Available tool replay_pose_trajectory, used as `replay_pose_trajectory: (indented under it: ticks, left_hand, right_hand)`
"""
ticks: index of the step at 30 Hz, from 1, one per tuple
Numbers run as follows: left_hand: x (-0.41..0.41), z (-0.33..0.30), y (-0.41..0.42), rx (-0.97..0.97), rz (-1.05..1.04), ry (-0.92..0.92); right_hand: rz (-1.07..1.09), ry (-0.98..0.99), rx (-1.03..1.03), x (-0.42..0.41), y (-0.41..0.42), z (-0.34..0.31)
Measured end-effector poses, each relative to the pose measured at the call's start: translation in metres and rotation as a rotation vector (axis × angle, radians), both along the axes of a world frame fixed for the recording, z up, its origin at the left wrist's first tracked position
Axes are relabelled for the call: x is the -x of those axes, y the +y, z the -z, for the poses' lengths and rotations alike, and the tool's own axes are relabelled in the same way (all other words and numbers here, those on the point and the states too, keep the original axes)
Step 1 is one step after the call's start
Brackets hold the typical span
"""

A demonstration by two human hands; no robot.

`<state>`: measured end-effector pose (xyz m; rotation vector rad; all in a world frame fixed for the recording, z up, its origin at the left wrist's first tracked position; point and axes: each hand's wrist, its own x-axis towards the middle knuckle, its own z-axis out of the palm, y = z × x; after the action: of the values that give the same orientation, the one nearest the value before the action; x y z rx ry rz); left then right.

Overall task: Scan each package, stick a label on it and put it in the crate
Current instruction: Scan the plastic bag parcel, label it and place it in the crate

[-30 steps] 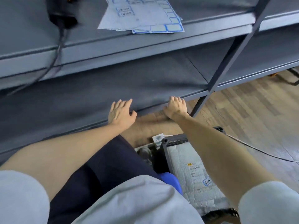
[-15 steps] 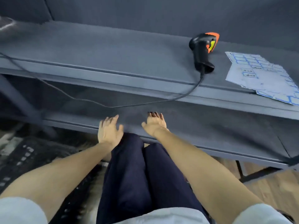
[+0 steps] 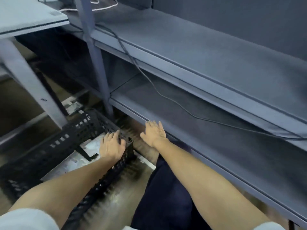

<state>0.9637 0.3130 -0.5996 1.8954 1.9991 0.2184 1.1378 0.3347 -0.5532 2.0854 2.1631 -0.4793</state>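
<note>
The packages lie flat in the bottom of a black lattice crate on the floor, to the person's left and below the shelving. They are pale, flat mailers, blurred, and their count cannot be told. The uppermost visible one runs with its long axis from near-left to far-right, roughly parallel to the crate's near wall.

The left hand is over the crate's far-right corner, fingers spread and only lightly bent, their tips at or on the rim. Whether it bears on the rim or hovers just above it cannot be told. It holds nothing. The packages lie just beside and below this hand, toward the near-left.

The right hand is outside the crate, to its right, fingers straight and apart, palm down at the front edge of the lower shelf. It also holds nothing. Contact with the shelf edge is likely but not certain.

Judgement: this crate appears to be the supply of packages, and the step in hand is fetching the next one. The left hand is clearly the nearer and needs only to drop down and back toward the near-left. The right hand would have to cross the crate wall.

A dark cable trails over the lower shelf. No scanner or label sheet is in view.
</note>
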Motion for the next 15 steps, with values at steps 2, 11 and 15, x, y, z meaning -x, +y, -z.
replay_pose_trajectory:
  ticks: [2, 11, 15]
  left_hand:
    - [0.016, 0.01, -0.005, 0.022, -0.047, 0.016]
    - [0.091, 0.064, -0.05, 0.207, -0.374, -0.16]
    - [0.121, 0.088, -0.059, 0.329, -0.686, -0.414]
  right_hand:
    - [-0.045, -0.012, 0.009, 0.018, 0.004, 0.009]
    - [-0.262, -0.025, 0.159, 0.103, 0.007, 0.065]
    - [-0.354, -0.017, 0.228, 0.137, 0.0, 0.087]
